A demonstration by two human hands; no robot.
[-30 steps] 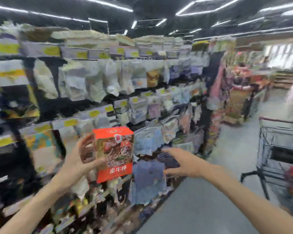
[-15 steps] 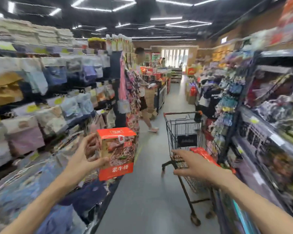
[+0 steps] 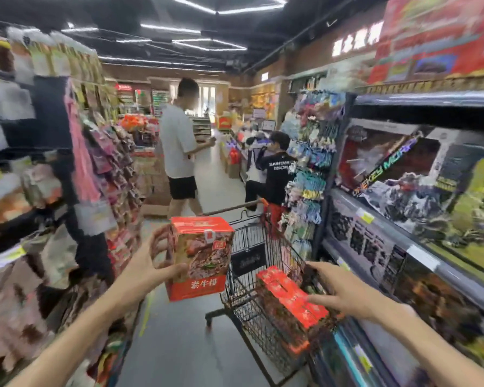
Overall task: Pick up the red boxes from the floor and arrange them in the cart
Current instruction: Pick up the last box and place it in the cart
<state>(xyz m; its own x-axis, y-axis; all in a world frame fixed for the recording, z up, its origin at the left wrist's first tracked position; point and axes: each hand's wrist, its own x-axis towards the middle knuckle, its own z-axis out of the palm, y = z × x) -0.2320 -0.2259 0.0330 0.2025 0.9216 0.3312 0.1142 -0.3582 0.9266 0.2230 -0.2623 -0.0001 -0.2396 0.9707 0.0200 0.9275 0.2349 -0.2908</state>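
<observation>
the left hand (image 3: 143,270) gripped a red box (image 3: 200,258) at the centre of the frame, thumb across its printed front and fingers curled round its far left side, holding it upright in the air just left of the cart (image 3: 263,311). the right hand (image 3: 344,293), lower right of centre, held nothing; its fingers were stretched out and relaxed over the cart's near right edge, the fingertips at or just above the stacked red boxes (image 3: 288,300) that lay inside the wire basket. the cart stood on the grey floor (image 3: 179,339) close against the right-hand shelves (image 3: 408,247) of toy boxes. hanging packets filled the left shelves (image 3: 34,191). further up the aisle a person in a white shirt (image 3: 176,146) stood, and another in a dark shirt (image 3: 274,169) crouched.
</observation>
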